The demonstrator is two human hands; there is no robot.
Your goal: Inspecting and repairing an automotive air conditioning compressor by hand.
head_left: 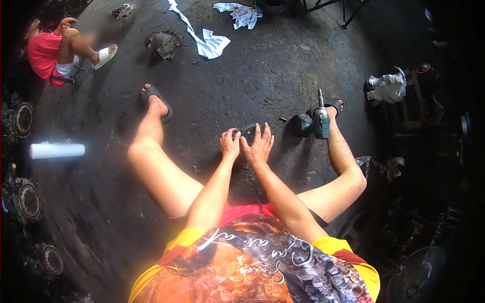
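Observation:
Between my outstretched legs, both hands are at a dark round part point(248, 132) low over the floor. My left hand point(230, 144) has its fingers curled at the part's left side. My right hand point(259, 146) lies over its right side, fingers bent down along it and thumb toward the left hand. Much of the part is hidden behind the hands, and its exact kind cannot be made out. To the right, by my right foot, a teal and black cordless impact wrench point(320, 122) stands with its long socket pointing away from me.
A small dark piece point(283, 119) lies left of the wrench. Beyond are a metal housing point(164, 43) and white rags point(212, 44). A white roll point(57, 150) lies left, near round machine parts point(29, 201). A person in red point(44, 53) sits far left. Crumpled plastic point(388, 87) rests at right.

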